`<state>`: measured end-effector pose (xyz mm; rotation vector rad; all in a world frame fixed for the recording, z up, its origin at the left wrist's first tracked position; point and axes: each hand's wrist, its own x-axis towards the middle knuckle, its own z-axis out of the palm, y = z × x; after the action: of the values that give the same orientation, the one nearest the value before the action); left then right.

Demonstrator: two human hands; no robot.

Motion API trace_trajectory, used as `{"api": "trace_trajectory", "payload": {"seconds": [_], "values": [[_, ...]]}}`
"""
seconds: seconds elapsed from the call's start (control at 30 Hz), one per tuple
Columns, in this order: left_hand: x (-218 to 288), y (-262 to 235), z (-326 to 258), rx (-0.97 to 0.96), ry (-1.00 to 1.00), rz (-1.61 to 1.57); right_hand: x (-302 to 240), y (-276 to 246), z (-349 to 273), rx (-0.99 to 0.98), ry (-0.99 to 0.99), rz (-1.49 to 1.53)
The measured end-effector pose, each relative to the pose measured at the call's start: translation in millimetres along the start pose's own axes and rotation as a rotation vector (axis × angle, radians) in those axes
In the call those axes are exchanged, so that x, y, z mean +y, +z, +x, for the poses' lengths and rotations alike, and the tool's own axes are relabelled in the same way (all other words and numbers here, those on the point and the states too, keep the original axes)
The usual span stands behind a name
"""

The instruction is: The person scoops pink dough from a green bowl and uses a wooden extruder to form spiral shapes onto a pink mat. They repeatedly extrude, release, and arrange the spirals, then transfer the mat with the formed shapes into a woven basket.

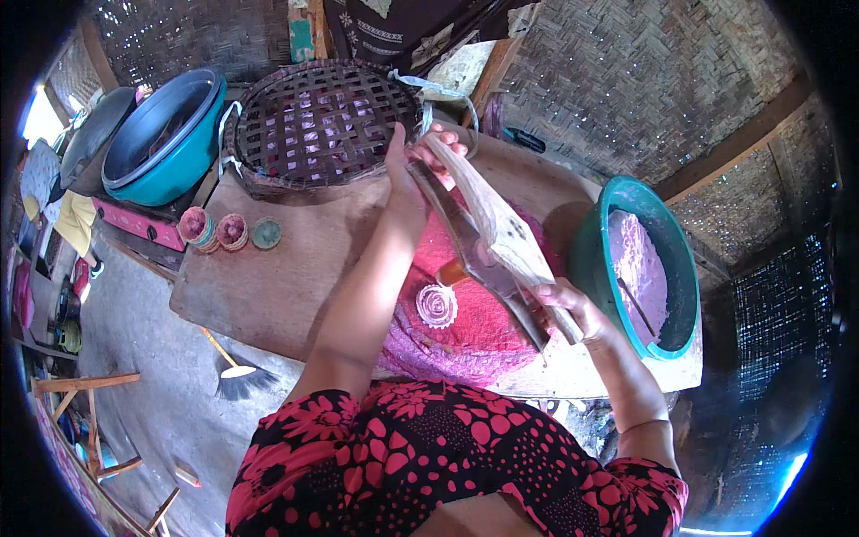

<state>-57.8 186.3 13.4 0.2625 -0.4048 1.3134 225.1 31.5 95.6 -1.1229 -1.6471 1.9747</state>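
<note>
- Above the worktop (295,282), toward its near edge, you hold a two-armed wooden press (506,237) slantwise over a red cloth (488,327).
- Your left grip (409,172) is clamped on the upper end of the wooden press, the thumb sticking up on its outer side.
- Your right grip (575,306) is clamped on the lower end, nearer the worktop's right edge.
- Between the press's pale arm and dark arm you have a narrow gap; whether they join, you cannot tell from this view.
- From the dark arm's side an orange tube (453,273) points toward a pink rose-shaped piece (437,306) in a fluted cup on the cloth; you cannot tell if they touch.
- At the worktop's right edge you have a green basin (614,224) of pale pink paste (642,259), a thin stick (633,307) leaning in it.
- Along the far edge, left of your hands, sits a dark woven basket (259,152).
- Near the far left corner stand fluted cups (231,234), pink and green, partly stacked.
</note>
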Motion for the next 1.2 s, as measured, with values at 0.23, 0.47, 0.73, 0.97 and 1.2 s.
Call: {"api": "trace_trajectory", "payload": {"seconds": [0.23, 0.47, 0.73, 0.97, 1.2], "values": [[20, 15, -77, 0.677, -0.137, 1.213, 13, 7, -3, -0.014, 0.020, 0.095], [1, -25, -176, 0.513, -0.372, 1.725, 29, 8, 1, -0.001, -0.011, 0.177], [-10, -22, -183, 0.442, -0.343, 2.075, 45, 18, 6, 0.039, -0.015, 0.222], [-11, 0, -180, 0.208, -0.121, 2.358, 47, 18, -3, 0.109, -0.115, 0.204], [-32, 29, -189, -0.004, -0.127, 2.631, 48, 6, -19, 0.163, -0.127, 0.171]]}}
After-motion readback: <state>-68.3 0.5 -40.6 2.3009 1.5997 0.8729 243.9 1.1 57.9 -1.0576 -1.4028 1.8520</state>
